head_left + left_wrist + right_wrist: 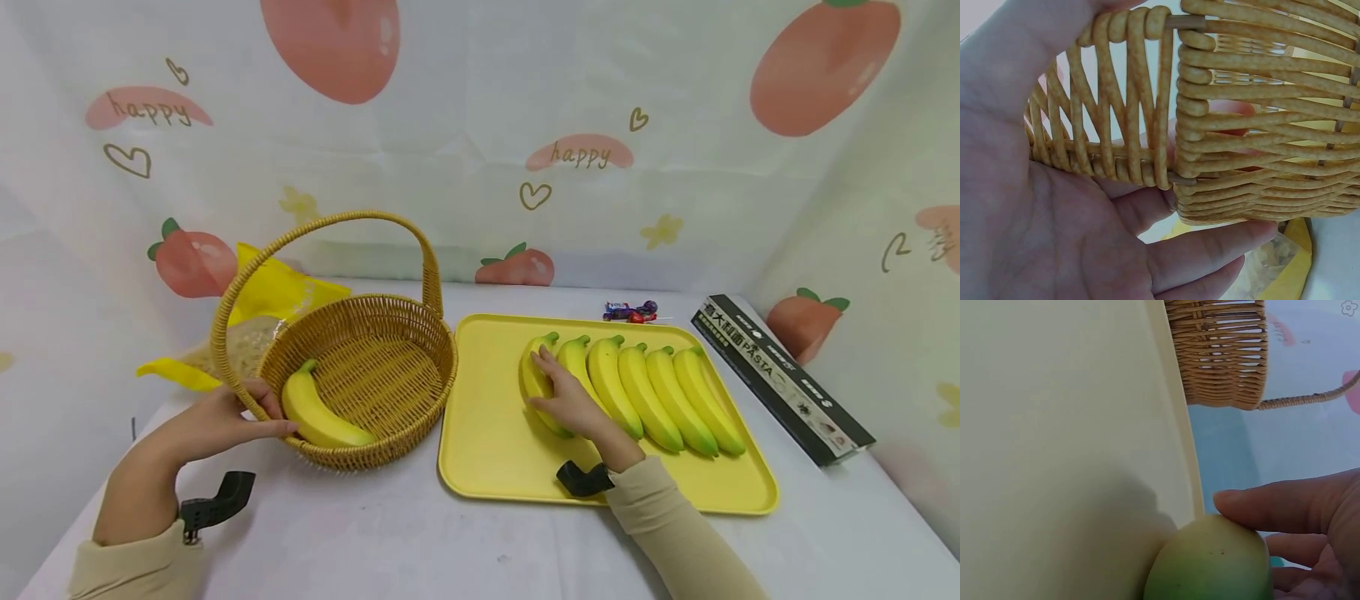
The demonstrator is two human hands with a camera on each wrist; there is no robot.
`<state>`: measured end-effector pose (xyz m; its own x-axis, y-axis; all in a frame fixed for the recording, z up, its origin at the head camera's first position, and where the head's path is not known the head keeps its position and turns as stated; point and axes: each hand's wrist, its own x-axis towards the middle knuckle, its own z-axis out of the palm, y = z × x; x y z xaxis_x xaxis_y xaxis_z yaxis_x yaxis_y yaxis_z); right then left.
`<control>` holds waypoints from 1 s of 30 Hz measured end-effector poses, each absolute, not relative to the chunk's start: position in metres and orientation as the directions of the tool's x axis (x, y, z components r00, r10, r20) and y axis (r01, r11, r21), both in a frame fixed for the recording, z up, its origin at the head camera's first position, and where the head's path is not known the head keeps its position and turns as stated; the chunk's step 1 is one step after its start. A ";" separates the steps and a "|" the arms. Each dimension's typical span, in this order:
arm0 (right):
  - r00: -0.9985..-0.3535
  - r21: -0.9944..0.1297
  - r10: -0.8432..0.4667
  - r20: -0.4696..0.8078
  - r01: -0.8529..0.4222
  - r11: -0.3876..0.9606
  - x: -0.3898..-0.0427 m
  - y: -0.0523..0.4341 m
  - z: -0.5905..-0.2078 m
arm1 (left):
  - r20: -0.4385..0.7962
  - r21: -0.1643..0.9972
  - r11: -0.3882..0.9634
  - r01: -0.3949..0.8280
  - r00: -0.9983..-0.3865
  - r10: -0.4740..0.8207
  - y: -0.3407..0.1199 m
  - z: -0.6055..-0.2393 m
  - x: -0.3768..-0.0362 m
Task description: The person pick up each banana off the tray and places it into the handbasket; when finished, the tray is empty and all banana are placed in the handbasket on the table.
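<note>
- Your right hand (572, 402) lies over the leftmost banana (537, 385) on the yellow tray (480, 433); the fingers curl over its top, and the right wrist view shows the thumb (1272, 503) pressed on the greenish end (1210, 562), so the hand grips it, though it has not yet left the tray.
- Your left hand (217, 421) holds the near-left wall of the wicker basket (420, 392): the left wrist view shows the palm and fingers (1210, 250) wrapped outside the weave at the foot of the handle (330, 223).
- The gripped banana's long axis runs from its green stem (551, 337) at the far end toward you, slanting slightly rightward at the near end; your hand crosses it around the middle.
- Five more bananas (645, 398) lie side by side to its right, parallel and touching one another, so the gripped one is the outer one of the row, with bare tray on its left.
- The basket stands just left of the tray, its rim close to the tray's left edge. Your right hand is by far the nearer to the row; the left one is across the basket from it.
- One banana in the basket (318, 415) already lies along the near-left wall, stem pointing away, leaving the right and far part of the floor bare.
- Behind the basket sits a yellow bag (277, 292); a dark pasta box (780, 375) and some wrapped sweets (630, 312) lie beyond the tray's right and far sides.
</note>
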<state>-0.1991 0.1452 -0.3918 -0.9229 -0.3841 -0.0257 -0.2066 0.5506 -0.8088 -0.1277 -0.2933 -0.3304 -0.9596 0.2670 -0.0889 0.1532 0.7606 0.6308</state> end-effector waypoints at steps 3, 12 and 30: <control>-0.923 -0.809 -0.385 -0.018 -0.213 0.547 -0.199 0.144 -0.394 | -0.087 0.633 0.758 0.157 -0.959 0.271 -0.294 -0.330 -0.127; -0.899 -0.782 -0.431 -0.078 -0.213 0.586 -0.200 0.144 -0.400 | -0.068 0.640 0.747 0.181 -0.955 0.289 -0.294 -0.332 -0.128; -0.911 -0.743 -0.411 -0.036 -0.251 0.621 -0.194 0.151 -0.379 | -0.086 0.633 0.757 0.160 -0.958 0.274 -0.295 -0.333 -0.129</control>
<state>-0.1942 0.1512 -0.3788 -0.9107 -0.4114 -0.0358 -0.2511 0.6206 -0.7429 -0.1290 -0.2947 -0.3334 -0.9578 0.2741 -0.0861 0.1597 0.7573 0.6332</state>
